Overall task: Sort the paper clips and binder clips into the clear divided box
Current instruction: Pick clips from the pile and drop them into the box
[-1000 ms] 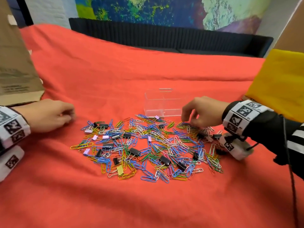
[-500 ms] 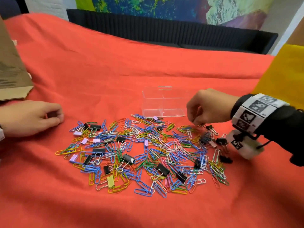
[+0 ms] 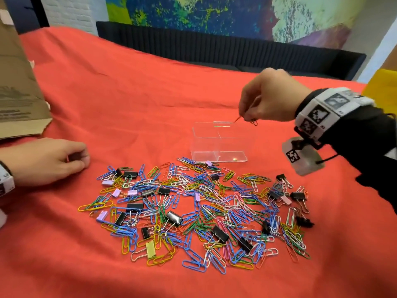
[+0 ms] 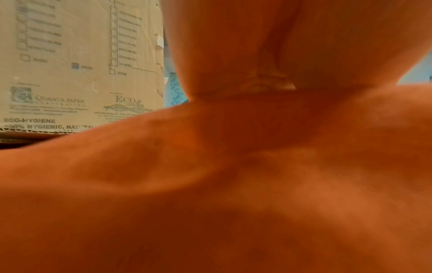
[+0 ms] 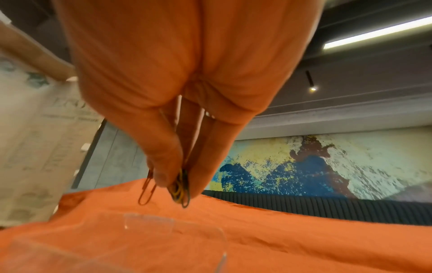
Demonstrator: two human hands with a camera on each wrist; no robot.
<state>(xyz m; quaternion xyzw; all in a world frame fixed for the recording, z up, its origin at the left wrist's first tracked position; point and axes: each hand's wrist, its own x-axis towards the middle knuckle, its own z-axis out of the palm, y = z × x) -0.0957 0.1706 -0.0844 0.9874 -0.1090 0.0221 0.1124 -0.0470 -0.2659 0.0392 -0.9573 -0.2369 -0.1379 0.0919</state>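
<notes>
A heap of coloured paper clips (image 3: 214,211) mixed with black and pastel binder clips (image 3: 174,218) lies on the red cloth. Behind it stands the clear divided box (image 3: 219,141), both compartments looking bare. My right hand (image 3: 247,119) hovers above the box's right rear corner and pinches a few paper clips (image 5: 178,186), one red and some yellow-green, between thumb and fingers. My left hand (image 3: 73,158) rests on the cloth left of the heap, fingers loosely curled, holding nothing that I can see. The left wrist view shows only the palm and cloth up close.
A brown cardboard box (image 3: 15,82) stands at the far left, close behind my left hand. A yellow object (image 3: 384,87) sits at the right edge. A dark bench (image 3: 214,48) runs behind the table. Bare red cloth (image 3: 129,93) spreads beyond the clear box.
My right hand has risen from the right side of the heap with a few paper clips and now hangs over the clear box. My left hand stays put on the cloth.
</notes>
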